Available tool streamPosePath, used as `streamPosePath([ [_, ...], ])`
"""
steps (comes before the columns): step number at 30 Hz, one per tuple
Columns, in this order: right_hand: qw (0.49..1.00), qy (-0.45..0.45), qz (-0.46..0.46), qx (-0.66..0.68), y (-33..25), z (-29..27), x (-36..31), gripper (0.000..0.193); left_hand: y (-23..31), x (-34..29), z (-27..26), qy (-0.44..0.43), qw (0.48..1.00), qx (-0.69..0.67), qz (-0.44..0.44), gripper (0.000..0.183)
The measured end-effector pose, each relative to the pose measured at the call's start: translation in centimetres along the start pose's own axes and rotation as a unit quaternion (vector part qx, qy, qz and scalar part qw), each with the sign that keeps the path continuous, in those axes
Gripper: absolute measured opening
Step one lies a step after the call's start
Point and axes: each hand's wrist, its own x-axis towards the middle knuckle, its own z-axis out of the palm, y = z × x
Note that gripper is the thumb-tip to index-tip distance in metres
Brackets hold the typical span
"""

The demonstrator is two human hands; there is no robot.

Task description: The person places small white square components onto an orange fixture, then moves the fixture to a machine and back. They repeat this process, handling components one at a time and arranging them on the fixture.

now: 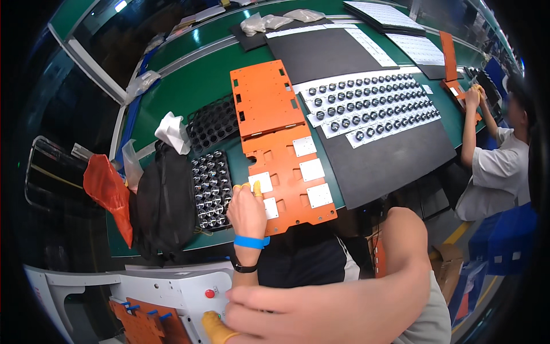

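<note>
My left hand [247, 209], with a blue wristband and yellow finger cots, is at the left edge of an orange fixture plate [287, 200]. Its fingers are bent, and the cotted tips pinch at the edge of a square white plate [261, 181]. Another white plate [270, 208] lies beside the hand, and several more [312, 170] sit on the fixture's right side. My right hand [258, 312] reaches across to a white machine panel, fingers stretched out and apart, holding nothing. Its yellow-cotted finger is close to a small green button, mostly covered. A red button [209, 293] is just above.
Black trays [212, 189] of round parts stand left of the fixture, near a black bag [166, 200] and red bag [105, 189]. To the right, white sheets with rows of black knobs [372, 106] lie on black foam [389, 163]. A co-worker [498, 149] works at far right.
</note>
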Motion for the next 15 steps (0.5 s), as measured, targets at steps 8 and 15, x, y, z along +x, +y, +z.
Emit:
streamPosePath([
  [8,0.968,0.222,0.111,-0.046,-1.2,5.4,-1.9,0.066,1.6,0.6,0.2,-0.03,0.999,0.006,-0.013,0.023],
  [15,0.99,0.025,0.076,0.115,0.4,1.4,1.5,0.044,0.8,0.2,0.1,-0.009,1.0,0.023,-0.006,0.021],
])
